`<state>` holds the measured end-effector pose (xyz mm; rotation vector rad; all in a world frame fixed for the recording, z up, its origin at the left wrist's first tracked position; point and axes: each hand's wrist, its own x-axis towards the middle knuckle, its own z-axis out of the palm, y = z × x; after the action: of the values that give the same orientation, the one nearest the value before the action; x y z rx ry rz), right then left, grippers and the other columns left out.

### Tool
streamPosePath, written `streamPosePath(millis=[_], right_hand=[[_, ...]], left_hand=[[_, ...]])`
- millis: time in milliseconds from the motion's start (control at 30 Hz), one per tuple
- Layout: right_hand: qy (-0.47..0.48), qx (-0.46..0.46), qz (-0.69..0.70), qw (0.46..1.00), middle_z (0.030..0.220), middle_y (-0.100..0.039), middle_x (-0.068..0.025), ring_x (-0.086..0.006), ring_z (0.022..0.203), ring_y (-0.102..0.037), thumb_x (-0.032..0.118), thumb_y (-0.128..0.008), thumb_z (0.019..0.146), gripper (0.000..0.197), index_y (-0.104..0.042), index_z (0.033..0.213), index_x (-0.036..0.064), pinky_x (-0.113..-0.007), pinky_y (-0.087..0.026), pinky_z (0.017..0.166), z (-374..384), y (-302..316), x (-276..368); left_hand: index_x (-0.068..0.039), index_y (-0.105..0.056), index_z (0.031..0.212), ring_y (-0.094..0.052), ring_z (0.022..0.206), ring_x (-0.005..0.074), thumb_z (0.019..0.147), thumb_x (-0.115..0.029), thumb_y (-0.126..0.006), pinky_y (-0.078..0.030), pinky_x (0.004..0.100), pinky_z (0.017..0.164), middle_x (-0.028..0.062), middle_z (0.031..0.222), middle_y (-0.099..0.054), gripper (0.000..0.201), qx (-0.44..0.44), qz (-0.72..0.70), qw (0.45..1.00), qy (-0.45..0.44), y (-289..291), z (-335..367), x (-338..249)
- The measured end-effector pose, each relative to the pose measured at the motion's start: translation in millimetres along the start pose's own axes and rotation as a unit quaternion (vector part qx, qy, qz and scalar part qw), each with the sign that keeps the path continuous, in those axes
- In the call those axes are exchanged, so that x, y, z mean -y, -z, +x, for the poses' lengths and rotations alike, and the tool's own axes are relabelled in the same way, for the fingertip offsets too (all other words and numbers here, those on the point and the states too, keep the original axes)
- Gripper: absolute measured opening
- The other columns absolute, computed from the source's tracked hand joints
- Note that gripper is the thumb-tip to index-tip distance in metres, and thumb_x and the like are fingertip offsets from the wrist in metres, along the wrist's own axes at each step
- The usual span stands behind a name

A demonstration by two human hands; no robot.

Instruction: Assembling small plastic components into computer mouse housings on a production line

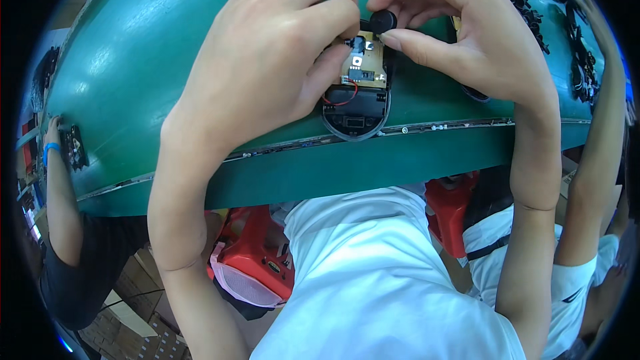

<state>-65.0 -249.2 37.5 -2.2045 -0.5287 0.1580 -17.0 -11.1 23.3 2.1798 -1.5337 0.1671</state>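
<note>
An opened computer mouse (355, 120) lies near the front edge of the green work surface, its top cover off. Inside it shows a tan circuit board (375, 75), with a red wire running beside the black battery bay. My left hand (267, 60) is closed over the mouse's upper left side, thumb and fingers pressed at the board; the exact grip is partly hidden. Between thumb and fingers of my right hand (483, 37) is a small black scroll wheel (383, 22), held just above the board's upper right corner.
Another dark part (475, 95) shows partly beneath my right wrist. Black small parts (583, 67) lie in rows at the right. Co-workers' arms (590, 153) reach in at both sides. The table edge (413, 129) holds small bits. Red stools (257, 253) stand below.
</note>
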Motion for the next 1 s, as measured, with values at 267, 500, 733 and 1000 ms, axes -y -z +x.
streamPosePath(millis=[267,500,733,1000], right_hand=[[0.009,-0.01,0.005,1.0,0.089,-0.074,-0.014,-0.0211,0.082,-0.074,0.007,-0.076,0.082,0.025,-0.067,0.102,-0.0035,-0.03,-0.06,0.079,-3,0,-3],[0.011,-0.03,0.018,0.999,0.088,-0.074,-0.0132,-0.0207,0.082,-0.074,0.007,-0.076,0.082,0.024,-0.067,0.102,-0.0027,-0.03,-0.059,0.079,-3,2,-5],[0.008,-0.046,-0.025,0.999,0.088,-0.073,-0.0128,-0.0205,0.083,-0.073,0.007,-0.076,0.082,0.023,-0.068,0.101,-0.002,-0.031,-0.058,0.08,-2,9,27],[0.051,-0.042,-0.052,0.996,0.094,-0.074,-0.0105,-0.0182,0.084,-0.072,0.005,-0.077,0.082,0.025,-0.071,0.105,-0.0022,-0.03,-0.058,0.081,-8,2,1]], left_hand=[[-0.006,-0.07,0.102,-0.064,0.109,0.0314,0.074,-0.005,-0.082,-0.049,0.0411,0.097,0.0091,0.112,-0.067,0.03,-0.033,-0.006,0.999,0.02,-7,0,-6],[-0.008,-0.076,0.103,-0.064,0.107,0.0314,0.071,-0.015,-0.088,-0.051,0.0402,0.094,0.0089,0.114,-0.068,0.034,-0.022,-0.031,0.999,0.008,-8,-2,2],[-0.006,-0.077,0.102,-0.062,0.111,0.0325,0.073,-0.016,-0.087,-0.049,0.0419,0.097,0.0097,0.116,-0.067,0.032,-0.018,-0.047,0.998,0.022,-16,2,-5],[-0.003,-0.074,0.098,-0.06,0.115,0.0325,0.074,-0.014,-0.086,-0.045,0.0443,0.103,0.01,0.117,-0.066,0.028,-0.036,-0.066,0.995,0.064,-25,0,-8]])
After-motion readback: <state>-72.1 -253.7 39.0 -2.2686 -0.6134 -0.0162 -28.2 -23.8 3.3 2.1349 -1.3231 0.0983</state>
